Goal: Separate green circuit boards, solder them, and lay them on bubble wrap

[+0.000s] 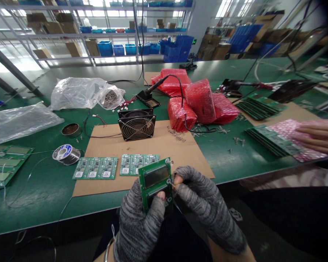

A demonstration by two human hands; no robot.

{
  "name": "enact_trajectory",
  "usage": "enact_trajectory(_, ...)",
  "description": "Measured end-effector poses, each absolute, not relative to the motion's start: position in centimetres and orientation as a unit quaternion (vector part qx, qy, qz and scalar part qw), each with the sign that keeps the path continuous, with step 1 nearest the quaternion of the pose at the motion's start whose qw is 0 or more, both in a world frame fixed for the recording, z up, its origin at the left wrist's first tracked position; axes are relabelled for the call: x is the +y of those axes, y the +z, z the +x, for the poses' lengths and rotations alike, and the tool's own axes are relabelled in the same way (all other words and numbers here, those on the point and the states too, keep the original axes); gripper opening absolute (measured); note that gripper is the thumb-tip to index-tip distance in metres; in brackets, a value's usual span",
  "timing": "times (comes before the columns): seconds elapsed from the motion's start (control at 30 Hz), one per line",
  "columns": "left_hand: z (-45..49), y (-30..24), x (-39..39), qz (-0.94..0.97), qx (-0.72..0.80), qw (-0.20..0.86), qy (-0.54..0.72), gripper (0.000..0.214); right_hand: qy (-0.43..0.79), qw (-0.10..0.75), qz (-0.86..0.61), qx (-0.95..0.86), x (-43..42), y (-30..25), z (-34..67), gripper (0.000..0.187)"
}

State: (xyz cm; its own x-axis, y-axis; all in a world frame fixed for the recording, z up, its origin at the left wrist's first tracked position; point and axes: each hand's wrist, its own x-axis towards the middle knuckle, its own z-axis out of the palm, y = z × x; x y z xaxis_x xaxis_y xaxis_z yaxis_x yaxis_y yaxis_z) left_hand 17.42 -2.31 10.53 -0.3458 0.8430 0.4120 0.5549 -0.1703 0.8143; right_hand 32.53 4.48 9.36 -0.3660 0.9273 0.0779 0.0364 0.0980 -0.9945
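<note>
My left hand, in a grey fingerless knit glove, grips a green circuit board with dark display panels, tilted up above the table's front edge. The thumb presses on its lower face. At the board's right edge my right hand, gloved alike, has thumb and forefinger pinched together. What sits between those fingertips is too small to make out. Just beyond, two more green board panels with white labels lie on a brown cardboard sheet.
A black fan, solder spool and round tin stand left of centre. Behind are a soldering iron, red bubble-wrap bundles and loose small metal parts. At right, another person's hand rests on pink bubble wrap beside stacked boards.
</note>
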Motion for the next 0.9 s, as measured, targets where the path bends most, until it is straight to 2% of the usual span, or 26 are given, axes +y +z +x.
enact_trajectory(0.3, 17.4, 10.0, -2.5, 0.579, 0.65, 0.07, 0.487, 0.02, 0.538, 0.409, -0.39, -0.625, 4.4, 9.8, 32.6, 0.011)
enact_trajectory(0.47, 17.5, 9.3, -2.7, 0.589, 0.655, 0.072, 0.469, 0.028, 0.516, 0.405, -0.409, -0.635, 4.3, 9.6, 32.3, 0.012)
enact_trajectory(0.73, 17.9, 8.4, -2.9, 0.595, 0.652, -0.032, 0.469, 0.022, 0.43, 0.441, -0.434, -0.657, 4.0, 9.4, 31.7, 0.004)
enact_trajectory(0.8, 18.0, 8.4, -2.8, 0.59, 0.656, -0.024, 0.47, 0.023, 0.4, 0.452, -0.437, -0.667, 3.8, 9.4, 31.5, 0.005)
enact_trajectory(0.9, 17.8, 8.6, -2.6, 0.571, 0.653, 0.064, 0.493, 0.026, 0.394, 0.453, -0.439, -0.668, 3.3, 9.3, 31.4, 0.004)
